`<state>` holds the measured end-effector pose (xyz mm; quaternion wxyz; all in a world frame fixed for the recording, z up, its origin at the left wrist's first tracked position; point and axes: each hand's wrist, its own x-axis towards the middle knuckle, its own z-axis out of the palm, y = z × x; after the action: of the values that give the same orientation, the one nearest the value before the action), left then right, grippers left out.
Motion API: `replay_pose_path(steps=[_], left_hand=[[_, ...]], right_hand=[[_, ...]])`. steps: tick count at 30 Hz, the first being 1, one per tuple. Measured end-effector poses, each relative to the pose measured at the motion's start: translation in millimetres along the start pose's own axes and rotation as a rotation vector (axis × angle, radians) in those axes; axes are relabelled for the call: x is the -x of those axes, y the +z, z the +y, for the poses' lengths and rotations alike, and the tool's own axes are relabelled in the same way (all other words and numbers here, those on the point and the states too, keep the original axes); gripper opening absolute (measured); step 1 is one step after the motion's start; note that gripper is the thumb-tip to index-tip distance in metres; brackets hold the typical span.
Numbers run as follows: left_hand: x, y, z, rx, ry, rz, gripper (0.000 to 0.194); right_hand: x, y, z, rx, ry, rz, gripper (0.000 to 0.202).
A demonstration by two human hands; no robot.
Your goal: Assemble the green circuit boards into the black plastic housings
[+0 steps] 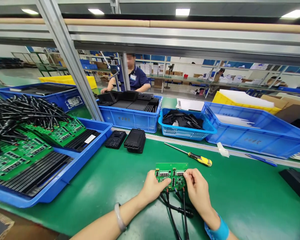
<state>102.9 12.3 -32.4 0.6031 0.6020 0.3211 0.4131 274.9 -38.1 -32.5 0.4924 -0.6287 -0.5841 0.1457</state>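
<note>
My left hand (151, 187) and right hand (199, 190) hold a board (172, 174), lower centre. Beneath, the green worktop (120, 176) gleams; lights (182, 12) shine along the frame's top.

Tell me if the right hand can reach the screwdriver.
Probably yes: the screwdriver lies just beyond the right hand, nothing between them, though that hand is on the circuit board.

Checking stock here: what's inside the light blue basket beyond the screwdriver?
The light blue basket holds a loose heap of black pieces, a small pale one among them. Its floor and the lower pieces are covered.
</note>
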Motion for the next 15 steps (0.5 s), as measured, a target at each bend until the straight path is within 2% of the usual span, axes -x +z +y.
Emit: replay_pose_path(steps=[5,6,10,15], left_hand=[[-5,-0.6,-1,-0.012,-0.015,0.043,0.024],[-6,-0.4,-1,-0.016,-0.016,0.045,0.022],[-5,3.2,1,-0.033,0.001,0.018,0.023],[-1,8.3,3,-0.081,0.006,0.031,0.025]], right_hand=[[19,7,-20,-0.035,-0.275,-0.227,0.019],[20,8,-22,-0.026,-0.312,-0.241,0.017],[9,15,-23,0.129,-0.384,-0.100,0.011],[-3,23,-16,0.234,-0.334,0.020,0.011]])
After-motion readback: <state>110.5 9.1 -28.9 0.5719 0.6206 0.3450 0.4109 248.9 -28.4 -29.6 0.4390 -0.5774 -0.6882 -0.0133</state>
